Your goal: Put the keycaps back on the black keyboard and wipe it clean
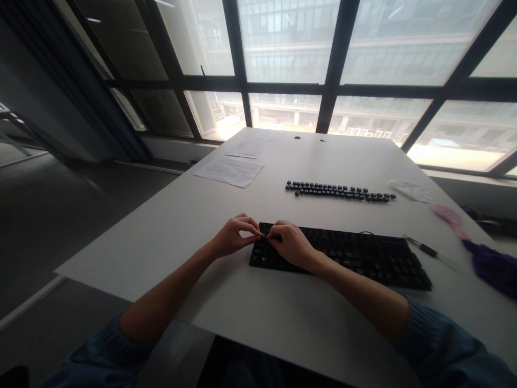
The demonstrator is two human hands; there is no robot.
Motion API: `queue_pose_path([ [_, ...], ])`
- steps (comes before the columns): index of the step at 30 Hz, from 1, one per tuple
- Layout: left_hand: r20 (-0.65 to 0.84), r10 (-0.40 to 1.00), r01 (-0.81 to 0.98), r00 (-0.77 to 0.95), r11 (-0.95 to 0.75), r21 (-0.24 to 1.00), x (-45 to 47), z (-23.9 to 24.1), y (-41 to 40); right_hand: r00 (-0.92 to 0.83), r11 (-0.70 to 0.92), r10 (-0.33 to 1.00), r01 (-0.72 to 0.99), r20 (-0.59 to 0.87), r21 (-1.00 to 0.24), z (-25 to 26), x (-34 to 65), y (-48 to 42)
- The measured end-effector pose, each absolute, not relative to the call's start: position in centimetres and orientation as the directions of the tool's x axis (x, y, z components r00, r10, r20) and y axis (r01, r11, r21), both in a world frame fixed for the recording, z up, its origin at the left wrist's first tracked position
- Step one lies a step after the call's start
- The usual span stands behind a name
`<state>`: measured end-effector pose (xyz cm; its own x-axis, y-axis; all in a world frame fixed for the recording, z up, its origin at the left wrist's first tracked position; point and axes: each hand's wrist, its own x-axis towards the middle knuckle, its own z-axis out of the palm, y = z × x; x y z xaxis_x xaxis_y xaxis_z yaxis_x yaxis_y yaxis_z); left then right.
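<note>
A black keyboard [355, 253] lies across the table in front of me. Over its upper left corner, my left hand [237, 235] is closed in a pinch, fingertips on a small dark keycap [264, 237]. From the other side my right hand [293, 243] pinches at the same keycap, its fingers curled and its palm above the keys. The fingertips of both hands nearly meet, and the keycap is partly hidden between them. Behind the keyboard, loose black keycaps [339, 191] are laid out in rows.
A wire keycap puller [430, 250] with a dark handle lies right of the keyboard. Beyond it are a pink and purple cloth item [495, 267] and a clear plastic bag [410, 191]. Printed sheets [232, 170] lie at the white table's [161, 237] far left edge.
</note>
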<state>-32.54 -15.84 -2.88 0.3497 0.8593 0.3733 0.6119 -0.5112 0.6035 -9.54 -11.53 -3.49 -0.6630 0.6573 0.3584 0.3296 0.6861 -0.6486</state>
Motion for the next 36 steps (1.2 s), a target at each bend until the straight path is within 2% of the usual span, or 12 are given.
queue_pose_path([
  [11,0.361,0.814,0.695,0.454,-0.577,0.428,-32.6,-2.1,-16.4,-0.731,0.774,0.582,0.365,0.356,-0.517,-2.9,-9.0,-12.0],
  [20,0.374,0.789,0.739,0.488,-0.601,0.305,-32.1,-1.9,-16.6,-0.759,0.78,0.58,0.414,0.295,-0.469,-2.5,-8.8,-12.2],
  [36,0.337,0.79,0.77,0.512,-0.596,0.227,-32.2,-2.0,-16.5,-0.773,0.796,0.568,0.427,0.283,-0.43,-2.4,-8.8,-12.1],
])
